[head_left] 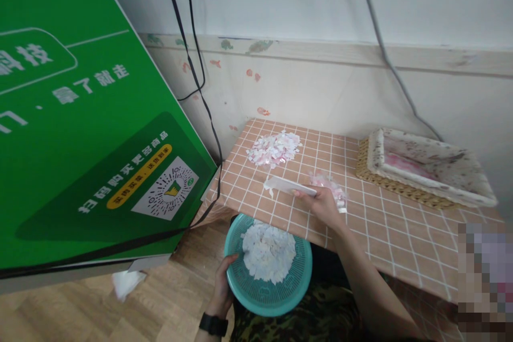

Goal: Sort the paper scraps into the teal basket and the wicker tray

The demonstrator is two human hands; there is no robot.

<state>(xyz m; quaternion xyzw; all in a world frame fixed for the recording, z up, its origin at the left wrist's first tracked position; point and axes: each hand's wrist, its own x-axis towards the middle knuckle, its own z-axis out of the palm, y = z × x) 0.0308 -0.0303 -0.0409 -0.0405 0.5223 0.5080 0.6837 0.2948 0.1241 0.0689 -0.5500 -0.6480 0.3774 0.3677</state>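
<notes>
Looks like scraping imo: right hand (321, 205) pinching a flat white piece (286, 185) near 2 scrap piles (273, 148) on the table (380, 224), left hand (224, 284) gripping the green basket (266, 302) below, which probably needs holding steady next.

Open passage: bare strip of brown, white-gridded tablecloth (401, 235) between heap of white paper-like scraps (274, 148) and smaller pinkish scrap pile (329, 184); wider bare stretch right of pinkish pile, before woven basket with pale patterned lining (409, 188). In way: right hand (324, 206) beside pinkish pile, gripping flat white piece (290, 186), forearm (371, 283) crossing tablecloth's front edge. Left side hemmed by green printed panel (100, 133), hanging black cable (210, 116). Below edge: round teal plastic basket (266, 307), left hand (222, 284) at rim.
</notes>
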